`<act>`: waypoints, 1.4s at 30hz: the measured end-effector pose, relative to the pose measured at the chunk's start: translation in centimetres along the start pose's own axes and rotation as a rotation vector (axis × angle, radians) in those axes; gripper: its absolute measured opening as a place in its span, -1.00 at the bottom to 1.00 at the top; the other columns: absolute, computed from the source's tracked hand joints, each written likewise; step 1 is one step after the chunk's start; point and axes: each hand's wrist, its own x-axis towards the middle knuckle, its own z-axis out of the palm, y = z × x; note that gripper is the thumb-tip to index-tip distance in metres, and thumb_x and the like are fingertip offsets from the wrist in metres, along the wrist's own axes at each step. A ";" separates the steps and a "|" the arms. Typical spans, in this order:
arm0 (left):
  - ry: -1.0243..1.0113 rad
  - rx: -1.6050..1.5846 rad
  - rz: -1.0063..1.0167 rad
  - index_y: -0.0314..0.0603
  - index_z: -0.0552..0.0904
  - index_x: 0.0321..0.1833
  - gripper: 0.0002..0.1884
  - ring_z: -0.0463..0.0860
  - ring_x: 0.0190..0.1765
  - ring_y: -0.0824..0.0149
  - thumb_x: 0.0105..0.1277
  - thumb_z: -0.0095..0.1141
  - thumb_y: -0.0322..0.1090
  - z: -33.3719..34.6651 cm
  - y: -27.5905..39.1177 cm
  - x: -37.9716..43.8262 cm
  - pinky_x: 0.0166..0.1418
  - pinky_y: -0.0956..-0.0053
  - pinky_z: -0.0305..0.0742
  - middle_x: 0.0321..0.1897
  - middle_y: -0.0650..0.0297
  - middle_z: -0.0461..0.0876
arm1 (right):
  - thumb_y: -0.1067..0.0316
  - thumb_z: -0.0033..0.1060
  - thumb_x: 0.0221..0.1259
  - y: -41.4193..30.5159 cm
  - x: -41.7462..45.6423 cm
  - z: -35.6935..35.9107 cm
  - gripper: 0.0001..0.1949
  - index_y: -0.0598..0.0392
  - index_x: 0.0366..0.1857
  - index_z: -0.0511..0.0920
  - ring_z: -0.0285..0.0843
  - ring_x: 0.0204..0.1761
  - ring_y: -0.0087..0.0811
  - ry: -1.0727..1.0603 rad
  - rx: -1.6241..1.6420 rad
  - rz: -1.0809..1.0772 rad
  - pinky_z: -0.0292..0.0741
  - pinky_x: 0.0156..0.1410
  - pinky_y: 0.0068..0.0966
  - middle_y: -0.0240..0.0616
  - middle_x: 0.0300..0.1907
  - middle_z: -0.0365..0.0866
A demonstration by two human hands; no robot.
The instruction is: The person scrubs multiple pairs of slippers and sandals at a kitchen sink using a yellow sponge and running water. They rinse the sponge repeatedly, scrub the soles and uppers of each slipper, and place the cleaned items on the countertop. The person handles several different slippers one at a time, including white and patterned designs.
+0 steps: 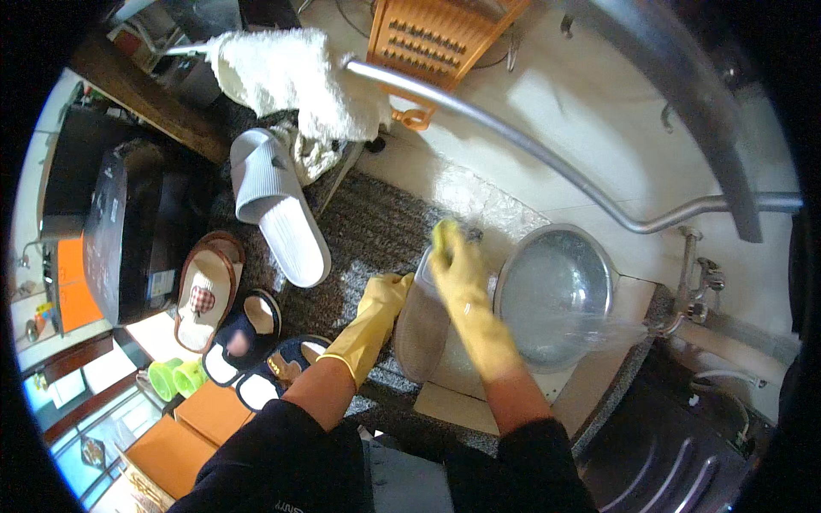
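A grey-brown slipper (420, 327) lies lengthwise between my gloved hands, on or beside the wet tiled ledge. My left hand (388, 292), in a yellow rubber glove, touches the slipper's upper end; its finger grip is partly hidden. In a matching glove, my right hand (458, 263) holds a yellow-green sponge (444, 236) just above that same end. Right of this hand stands a round metal basin (555, 298) of cloudy water, and a stream from a tap (670, 327) runs into it.
A white slide sandal (292, 237) and several other slippers lie left on the dark mat (378, 211). A black box (141, 224) stands farther left. Above, a curved metal rail (513, 131) crosses near a white towel (282, 77) and an orange plastic rack (430, 48).
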 end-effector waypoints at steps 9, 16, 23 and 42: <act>0.028 -0.240 0.001 -0.31 0.84 0.12 -0.36 0.88 0.02 0.03 0.48 0.26 0.25 0.1 0.8 -0.5 0.15 0.17 0.70 -0.06 -0.07 0.89 | 0.12 0.42 0.44 -0.3 -2.6 -0.9 -0.51 0.00 0.38 0.58 0.76 0.17 0.15 -0.165 -0.141 -0.038 0.69 0.27 -0.04 0.06 0.24 0.71; -0.132 -0.213 0.033 -0.18 0.76 0.37 -0.25 0.75 0.33 0.02 0.50 0.23 0.39 -1.2 1.3 -1.6 0.45 0.16 0.56 0.24 0.04 0.83 | 0.07 0.46 0.45 2.6 -1.5 -0.8 -0.38 0.16 0.46 0.51 0.71 0.34 0.08 0.171 0.350 0.045 0.62 0.44 -0.13 0.24 0.42 0.61; -0.054 -0.869 0.564 -0.33 0.69 0.23 -0.63 0.70 0.04 0.34 0.61 0.31 -0.15 -1.7 4.5 -9.8 0.29 0.32 0.58 0.00 0.18 0.83 | 0.30 0.44 0.51 8.3 -12.4 -10.5 -0.31 0.18 0.63 0.33 0.51 0.50 -0.12 0.372 0.718 0.178 0.49 0.60 -0.18 0.02 0.59 0.41; 0.508 0.283 0.848 -0.22 0.60 0.46 -0.38 0.78 0.09 0.10 0.46 0.46 -0.07 11.1 -11.7 -6.6 0.15 0.18 0.69 0.15 0.09 0.78 | 0.11 0.54 0.41 9.1 -11.1 -10.6 -0.20 0.14 0.65 0.34 0.59 0.46 -0.01 0.035 0.753 0.459 0.53 0.54 -0.03 0.05 0.48 0.60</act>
